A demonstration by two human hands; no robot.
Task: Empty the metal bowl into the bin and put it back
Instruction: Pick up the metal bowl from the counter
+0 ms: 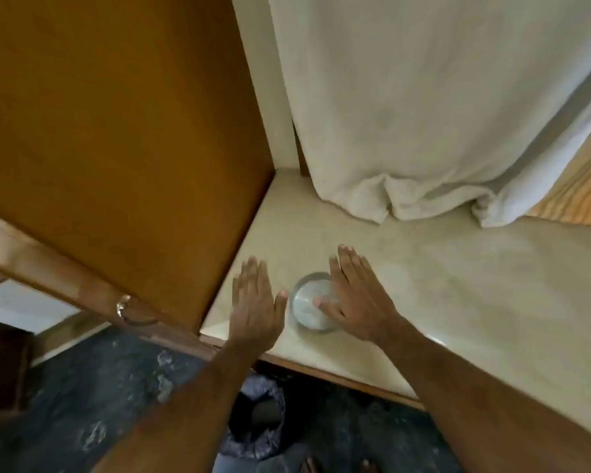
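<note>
A small round metal bowl (pixel 308 303) stands upright on the pale counter (pixel 440 278), near its front edge. My left hand (pixel 256 302) is flat and spread just left of the bowl, its thumb close to the rim. My right hand (pixel 352 298) reaches over the bowl's right side with fingers straight and the thumb lying across the bowl's inside; it covers that side of the rim. Neither hand grips the bowl. The bin (pixel 256 418), lined with a dark bag, stands on the floor below the counter edge, partly hidden by my left forearm.
A large orange-brown cupboard door (pixel 116 131) with a metal handle (pixel 123 307) hangs open on the left. A white cloth (pixel 423 114) drapes down at the back of the counter, beside a wooden board (pixel 580 189). The floor (pixel 82 404) is dark and speckled.
</note>
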